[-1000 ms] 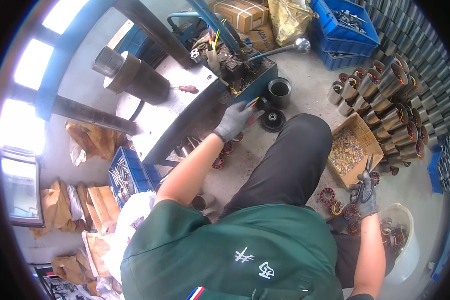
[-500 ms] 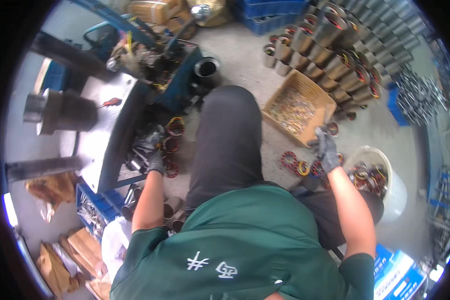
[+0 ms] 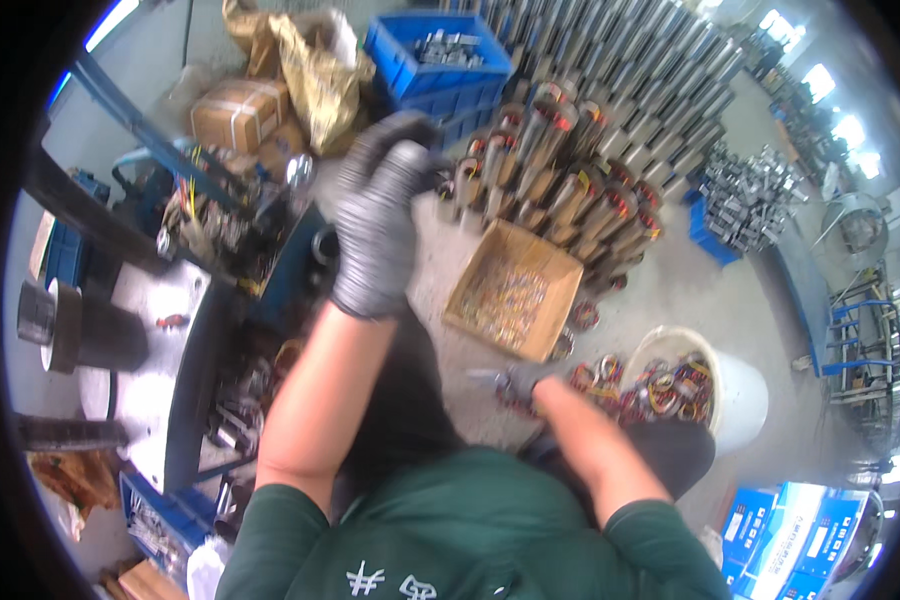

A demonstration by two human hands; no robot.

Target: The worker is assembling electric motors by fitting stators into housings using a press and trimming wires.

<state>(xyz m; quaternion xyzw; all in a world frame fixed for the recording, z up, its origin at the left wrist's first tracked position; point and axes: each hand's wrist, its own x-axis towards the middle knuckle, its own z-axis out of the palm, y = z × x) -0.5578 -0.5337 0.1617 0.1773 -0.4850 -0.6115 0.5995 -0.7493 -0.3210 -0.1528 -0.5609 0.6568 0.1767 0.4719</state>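
Note:
My left hand [image 3: 378, 230], in a grey glove, is raised high over my left thigh. Its fingers are bent but apart, and nothing shows between them; motion blurs the tips. Low in front of me, my gloved right hand [image 3: 526, 384] is closed round a thin metal tool [image 3: 485, 377], whose blade-like end points left; its exact kind is too blurred to tell. Beside that hand, several wire-wound motor rings [image 3: 600, 374] lie on the floor. Past it stands a cardboard box [image 3: 457, 304] with small coloured scraps inside.
A white bucket [image 3: 742, 400] at the right holds more wound rings. Metal cylinders [image 3: 555, 150] stand in rows at the back, near blue crates [image 3: 395, 75]. At the left are a metal-topped bench [image 3: 155, 395] and a heavy press part [image 3: 95, 325].
My left hand has risen from the metal parts by the bench to high in front of me. My right hand has moved left and nearer with the tool. The view has shifted.

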